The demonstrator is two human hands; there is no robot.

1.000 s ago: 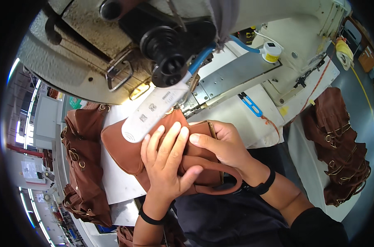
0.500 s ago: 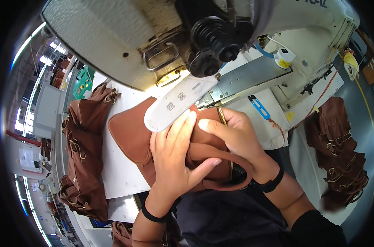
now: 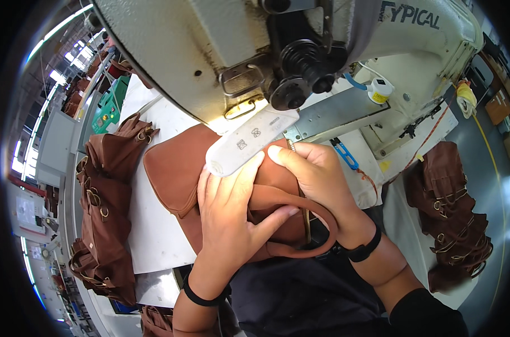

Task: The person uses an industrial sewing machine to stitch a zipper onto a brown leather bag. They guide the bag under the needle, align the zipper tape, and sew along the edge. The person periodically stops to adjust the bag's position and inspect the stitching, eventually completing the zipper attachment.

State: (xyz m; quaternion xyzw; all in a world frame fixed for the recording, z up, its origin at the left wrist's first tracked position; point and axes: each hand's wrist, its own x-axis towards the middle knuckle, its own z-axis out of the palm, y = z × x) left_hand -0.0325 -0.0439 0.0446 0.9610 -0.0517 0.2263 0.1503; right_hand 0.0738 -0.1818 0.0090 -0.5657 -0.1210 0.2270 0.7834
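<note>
A brown leather bag (image 3: 171, 167) lies under the sewing machine's head (image 3: 165, 50), its far edge at the needle area, which the pale oblong cover (image 3: 254, 141) hides. My left hand (image 3: 224, 210) rests flat on the bag, fingers stretched toward that cover and thumb spread out by the looped handle (image 3: 329, 222). At the bag's right edge, my right hand (image 3: 323, 177) pinches the leather beside a metal zipper (image 3: 307, 224). Its thumb is on top and its other fingers curl round the edge. The handle loops over toward my right wrist.
A row of brown bags (image 3: 106, 208) with brass rings lies along the left of the white table (image 3: 153, 236). More brown bags (image 3: 449, 208) are stacked at the right. Blue thread snips (image 3: 345, 153) lie beside the machine bed. A green box (image 3: 110, 106) stands far left.
The whole view has shifted a little, so the machine sits farther right and lower in it. Both hands keep nearly the same hold on the bag.
</note>
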